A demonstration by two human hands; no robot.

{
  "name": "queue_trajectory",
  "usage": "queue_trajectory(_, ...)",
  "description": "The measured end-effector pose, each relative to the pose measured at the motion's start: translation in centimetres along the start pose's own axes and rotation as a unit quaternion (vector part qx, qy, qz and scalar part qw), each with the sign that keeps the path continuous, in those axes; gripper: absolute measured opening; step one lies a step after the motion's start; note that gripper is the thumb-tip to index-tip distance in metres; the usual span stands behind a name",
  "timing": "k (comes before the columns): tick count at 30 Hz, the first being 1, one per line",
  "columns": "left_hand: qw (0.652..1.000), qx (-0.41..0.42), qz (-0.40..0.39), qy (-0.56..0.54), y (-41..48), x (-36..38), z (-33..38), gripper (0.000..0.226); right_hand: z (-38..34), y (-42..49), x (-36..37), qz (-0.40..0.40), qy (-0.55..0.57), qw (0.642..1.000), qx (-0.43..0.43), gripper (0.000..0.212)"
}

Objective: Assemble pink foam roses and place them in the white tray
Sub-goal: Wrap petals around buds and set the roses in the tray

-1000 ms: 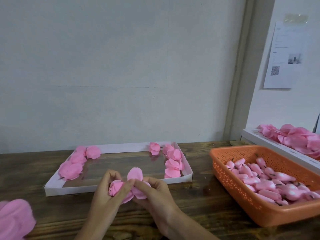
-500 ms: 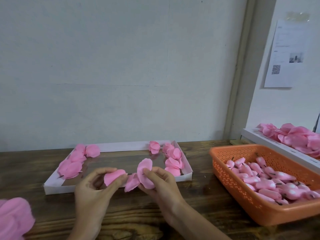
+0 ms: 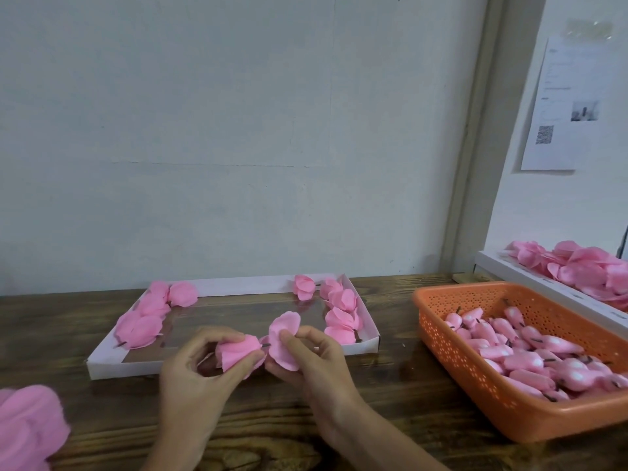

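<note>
While the left hand grips a rose bud, the right hand pinches a petal.

The left hand is gripping a half-made rose, its dark stem pointing right. The right hand is pinching a loose petal just beside that stem. Both are hovering above the tabletop at the near edge of the white tray, where finished roses are lying along both short sides. An orange basket of buds is sitting to the right.
</note>
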State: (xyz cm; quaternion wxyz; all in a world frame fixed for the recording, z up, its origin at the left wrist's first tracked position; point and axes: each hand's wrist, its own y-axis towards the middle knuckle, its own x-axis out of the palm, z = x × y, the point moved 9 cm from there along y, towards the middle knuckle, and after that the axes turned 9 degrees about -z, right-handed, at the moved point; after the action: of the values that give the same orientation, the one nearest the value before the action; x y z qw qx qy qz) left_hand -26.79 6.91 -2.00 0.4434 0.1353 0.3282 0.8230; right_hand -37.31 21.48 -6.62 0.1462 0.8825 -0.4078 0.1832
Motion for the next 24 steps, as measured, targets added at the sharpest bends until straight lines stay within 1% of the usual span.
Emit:
queue_trajectory(5, 1.000, 0.006, 0.005, -0.003, 0.0, 0.1, -0.2, 0.041, 0.0, 0.1, 0.2, -0.012, -0.033, 0.999, 0.004, 0.022)
queue_trajectory(7, 1.000, 0.012, 0.002, 0.001, 0.0, 0.2, -0.2, 0.040, 0.0, 0.1, 0.3, -0.017, -0.026, 0.999, 0.008, 0.027)
queue_trajectory(10, 1.000, 0.023, -0.011, 0.010, 0.1, 0.4, -0.1, 0.033, -0.2, 0.1, 0.4, -0.022, -0.015, 1.000, 0.004, 0.033)
queue_trajectory(12, 0.999, 0.033, -0.010, 0.018, 0.0, 0.5, 0.1, 0.034, -0.3, 0.1, 0.2, -0.013, -0.017, 1.000, -0.001, 0.036)
queue_trajectory(17, 0.998, 0.042, 0.006, 0.038, -0.1, 0.0, 0.1, 0.035, -0.1, 0.3, -0.6, 0.020, -0.056, 0.998, 0.002, 0.032)
queue_trajectory(24, 0.996, 0.062, -0.001, 0.058, -0.1, -0.2, 0.6, 0.035, -0.4, 0.3, -0.1, -0.008, -0.026, 1.000, -0.004, 0.034)
